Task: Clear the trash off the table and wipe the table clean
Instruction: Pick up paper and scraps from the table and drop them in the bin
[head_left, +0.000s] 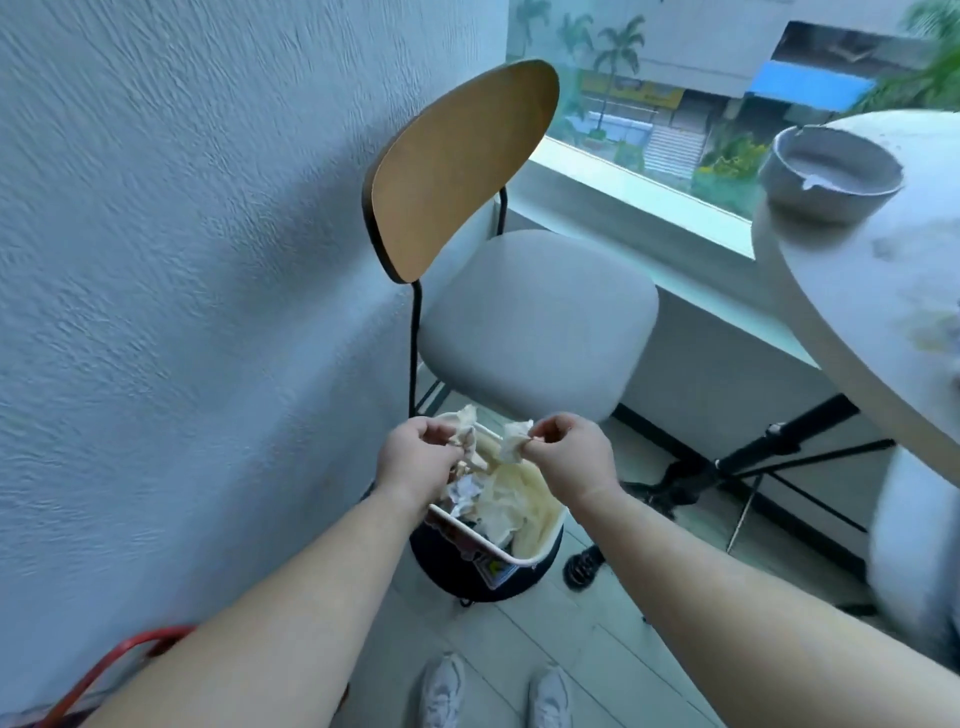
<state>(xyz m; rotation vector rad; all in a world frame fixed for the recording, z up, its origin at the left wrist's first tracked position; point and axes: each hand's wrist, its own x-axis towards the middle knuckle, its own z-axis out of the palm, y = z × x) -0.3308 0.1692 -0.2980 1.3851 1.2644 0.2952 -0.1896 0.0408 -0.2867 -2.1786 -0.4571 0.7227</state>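
Two bare hands were extended over a waste bin (524, 551) in the head view. Left hand (415, 457) was clenched around a crumpled tissue (464, 434), and right hand (563, 452) pinched a second crumpled wad (511, 441) between thumb and fingertips; both wads hung just above the bin's open mouth. Bin: dark body, white rim, pale liner, already holding crumpled paper (470, 491). It stood on the floor in front of a chair (535, 317) with a grey cushion and a wooden backrest, close to the textured wall (182, 234). Round pale table (852, 291) lay at the right edge, well apart from the hands, with a grey ashtray (831, 174) near its rim and smudges on its top. White shoes (441, 691) appeared at the bottom edge, and a dark tripod (753, 457) stood under the table
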